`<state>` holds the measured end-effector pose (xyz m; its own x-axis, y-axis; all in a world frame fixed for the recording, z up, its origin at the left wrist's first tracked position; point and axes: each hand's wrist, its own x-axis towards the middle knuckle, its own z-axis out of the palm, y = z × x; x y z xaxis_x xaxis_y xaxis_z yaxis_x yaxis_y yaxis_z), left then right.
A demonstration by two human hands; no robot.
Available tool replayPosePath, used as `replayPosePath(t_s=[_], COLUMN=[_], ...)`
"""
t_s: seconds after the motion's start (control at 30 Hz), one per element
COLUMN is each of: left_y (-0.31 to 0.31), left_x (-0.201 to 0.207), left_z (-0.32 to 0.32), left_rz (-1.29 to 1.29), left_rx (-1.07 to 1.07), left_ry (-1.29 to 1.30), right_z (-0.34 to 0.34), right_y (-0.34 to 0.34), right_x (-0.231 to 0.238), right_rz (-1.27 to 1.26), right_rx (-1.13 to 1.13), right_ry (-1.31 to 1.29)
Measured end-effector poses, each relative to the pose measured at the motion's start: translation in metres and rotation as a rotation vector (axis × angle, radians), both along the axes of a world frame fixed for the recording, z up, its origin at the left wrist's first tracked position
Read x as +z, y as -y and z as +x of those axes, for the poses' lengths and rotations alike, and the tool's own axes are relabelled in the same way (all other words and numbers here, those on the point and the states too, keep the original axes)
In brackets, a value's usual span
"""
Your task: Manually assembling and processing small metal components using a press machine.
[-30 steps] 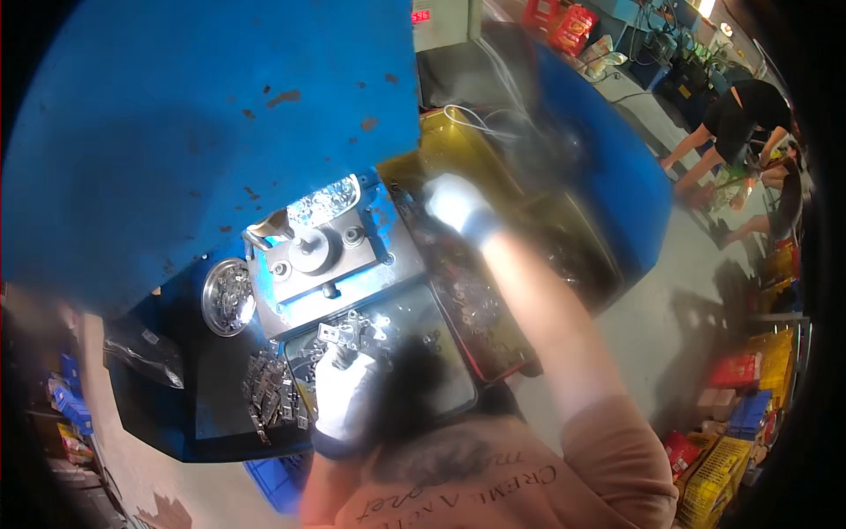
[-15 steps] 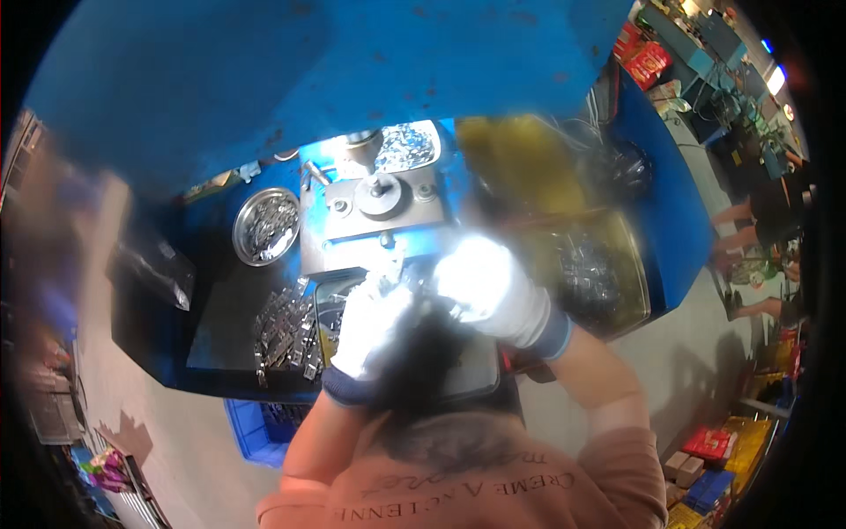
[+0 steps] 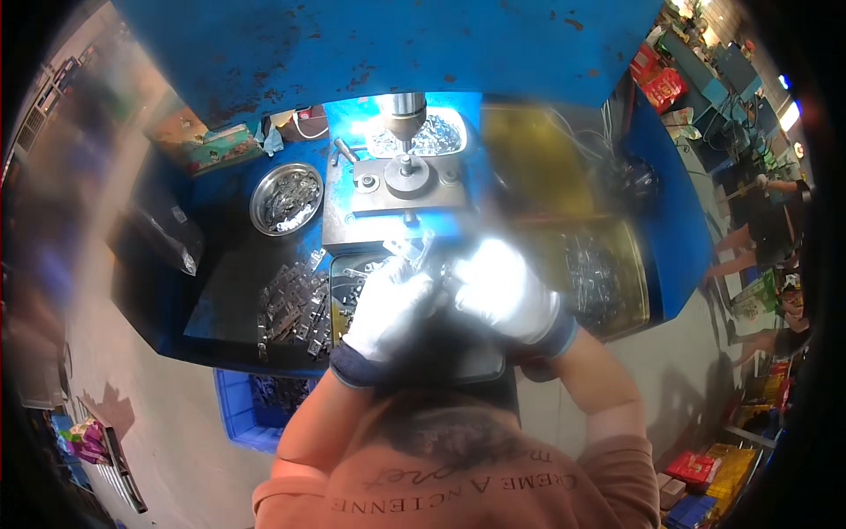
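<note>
Working just in front of the grey die block (image 3: 398, 207) of a blue press (image 3: 352, 44), both white-gloved hands meet over a tray of small metal parts (image 3: 352, 280). The left hand (image 3: 388, 309) and right hand (image 3: 502, 291) appear closed together on a small bright metal piece (image 3: 414, 251) between them; glare and blur prevent confirming the grip. More stamped parts lie on the dark tabletop (image 3: 220, 300) in a loose pile (image 3: 291, 304), and a round steel bowl (image 3: 285, 198) holds others. Risk, as judged: fingers sit close beneath the ram (image 3: 404, 119), so a premature stroke could catch them; a loosely held piece could drop into the pile. The yellow bin (image 3: 608, 282) at right is smeared by motion, its contents unclear.
</note>
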<state>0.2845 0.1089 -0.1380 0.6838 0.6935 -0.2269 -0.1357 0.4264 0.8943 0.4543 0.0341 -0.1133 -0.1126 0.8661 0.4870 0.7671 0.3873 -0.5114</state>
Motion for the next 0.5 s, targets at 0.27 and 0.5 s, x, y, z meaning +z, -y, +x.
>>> replayPosePath(t_s=[0.27, 0.5], left_y=[-0.010, -0.023], left_x=[-0.014, -0.011], left_z=[-0.019, -0.024], left_rz=[-0.156, 0.041], left_rx=[-0.024, -0.084], left_ry=[0.102, 0.094], right_z=[-0.001, -0.005], right_y=[-0.006, -0.019], right_x=[0.003, 0.005], right_rz=[0.199, 0.314], right_rx=[0.132, 0.190], right_ry=[0.276, 0.512])
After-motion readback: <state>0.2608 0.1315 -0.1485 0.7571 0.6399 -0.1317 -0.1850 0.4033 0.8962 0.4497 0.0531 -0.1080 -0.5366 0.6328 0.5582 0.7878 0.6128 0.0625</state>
